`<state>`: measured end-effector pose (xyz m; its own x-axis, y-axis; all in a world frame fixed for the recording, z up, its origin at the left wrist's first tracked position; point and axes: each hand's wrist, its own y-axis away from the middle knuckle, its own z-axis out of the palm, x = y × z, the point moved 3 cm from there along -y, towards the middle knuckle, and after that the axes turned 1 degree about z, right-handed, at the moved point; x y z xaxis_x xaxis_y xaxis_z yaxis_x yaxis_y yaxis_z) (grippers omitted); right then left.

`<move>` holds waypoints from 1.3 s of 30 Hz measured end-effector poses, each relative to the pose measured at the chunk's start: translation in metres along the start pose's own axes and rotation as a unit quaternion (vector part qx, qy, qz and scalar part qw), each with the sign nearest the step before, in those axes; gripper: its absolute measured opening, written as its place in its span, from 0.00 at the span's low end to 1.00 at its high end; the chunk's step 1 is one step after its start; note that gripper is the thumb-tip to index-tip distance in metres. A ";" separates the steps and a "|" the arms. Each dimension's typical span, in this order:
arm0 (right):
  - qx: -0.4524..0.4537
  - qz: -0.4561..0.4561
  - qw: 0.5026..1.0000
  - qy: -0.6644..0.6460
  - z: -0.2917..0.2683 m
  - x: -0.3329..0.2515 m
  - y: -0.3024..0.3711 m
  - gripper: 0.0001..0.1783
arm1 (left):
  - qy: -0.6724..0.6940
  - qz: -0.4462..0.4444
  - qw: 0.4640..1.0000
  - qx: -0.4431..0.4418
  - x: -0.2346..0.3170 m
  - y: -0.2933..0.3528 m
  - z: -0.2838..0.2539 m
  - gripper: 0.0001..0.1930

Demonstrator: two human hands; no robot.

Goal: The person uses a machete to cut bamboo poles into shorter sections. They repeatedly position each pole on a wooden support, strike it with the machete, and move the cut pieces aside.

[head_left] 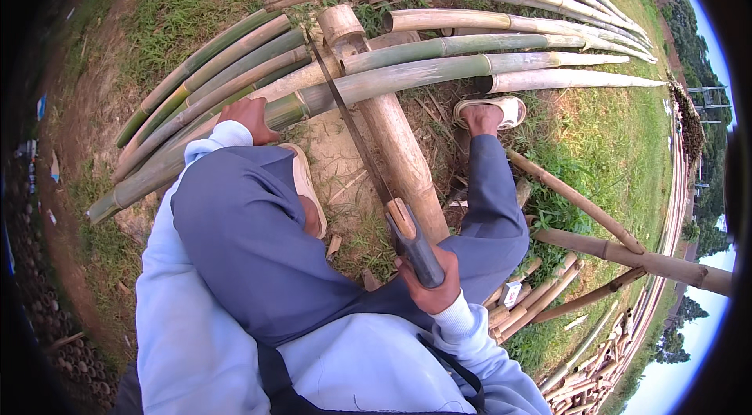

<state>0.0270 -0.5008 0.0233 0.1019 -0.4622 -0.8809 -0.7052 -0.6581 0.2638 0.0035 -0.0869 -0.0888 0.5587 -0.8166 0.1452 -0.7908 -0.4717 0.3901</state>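
A long green bamboo pole [392,78] runs across in front of me, resting over a thick tan bamboo log [399,153] that lies roughly lengthwise. My left hand [249,117] is closed on the green pole, left of the log. In my right hand [435,282] is the dark handle of a handsaw [356,125]. Its narrow blade lies across the green pole, just left of the log, and its tip reaches past the pole's far side. Whether the teeth have bitten into the bamboo, I cannot tell.
Several more bamboo poles [501,21] lie beyond on the grass, with shorter green lengths [211,63] at the left. A bamboo frame [587,203] stands at the right, near cut pieces [540,301]. My sandalled feet [489,113] flank the log.
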 end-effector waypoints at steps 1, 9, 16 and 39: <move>-0.017 0.000 1.000 0.012 -0.011 0.000 0.029 0.15 | 0.000 -0.002 1.000 -0.014 0.001 0.006 0.003 0.33; -0.006 0.000 1.000 -0.013 0.011 -0.001 -0.053 0.10 | 0.006 -0.011 1.000 -0.019 0.014 -0.006 -0.001 0.34; 0.001 0.012 1.000 -0.024 -0.004 -0.007 0.001 0.14 | -0.001 -0.013 0.999 -0.031 0.004 0.004 0.001 0.35; 0.015 0.000 1.000 -0.025 -0.003 -0.012 -0.004 0.10 | 0.008 -0.022 0.999 -0.039 0.011 0.005 0.001 0.35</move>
<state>0.0307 -0.4939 0.0335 0.0671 -0.4310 -0.8998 -0.7254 -0.6403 0.2526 0.0057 -0.0988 -0.0857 0.5971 -0.7898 0.1403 -0.7434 -0.4790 0.4668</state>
